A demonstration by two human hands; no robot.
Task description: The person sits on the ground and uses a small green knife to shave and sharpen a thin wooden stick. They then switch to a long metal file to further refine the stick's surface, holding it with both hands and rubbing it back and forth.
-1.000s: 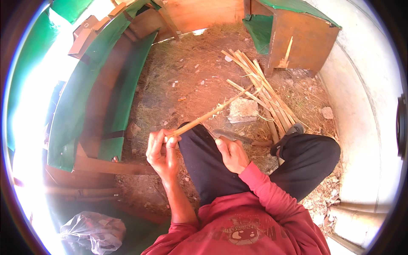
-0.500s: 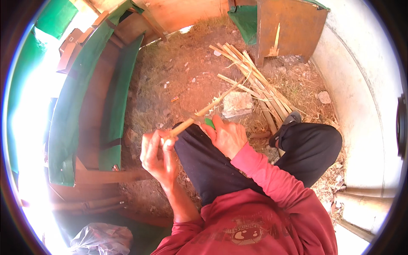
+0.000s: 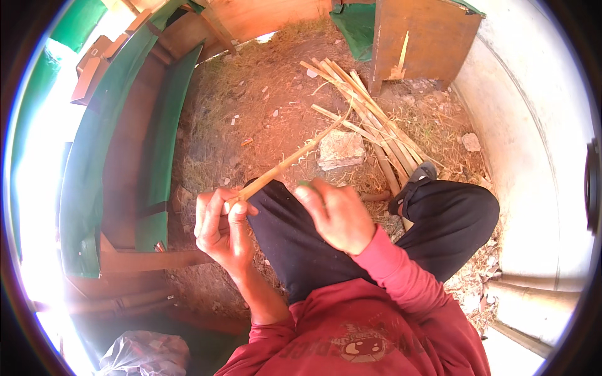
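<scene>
Between the thumb and fingers of my left hand (image 3: 222,224) is the near end of a pale bamboo strip (image 3: 282,165). The strip slants up and away to the right, thinning toward its far tip, with curled shavings along its edge. My right hand (image 3: 338,213) is closed around a green-handled knife (image 3: 305,184) just right of the strip, over my thigh. Only a bit of the green handle shows; the blade cannot be made out here. The right hand is apart from the strip.
A pile of bamboo strips (image 3: 376,122) lies on the dirt floor beside a pale stone block (image 3: 340,149) and my sandalled foot (image 3: 414,182). Green-covered benches (image 3: 125,156) stand at left, a wooden panel (image 3: 423,44) at the back right, a plastic bag (image 3: 145,352) at lower left.
My right hand has turned and drawn the knife off the strip, slightly nearer to me. The left hand still holds the strip. The whole view has shifted slightly.
</scene>
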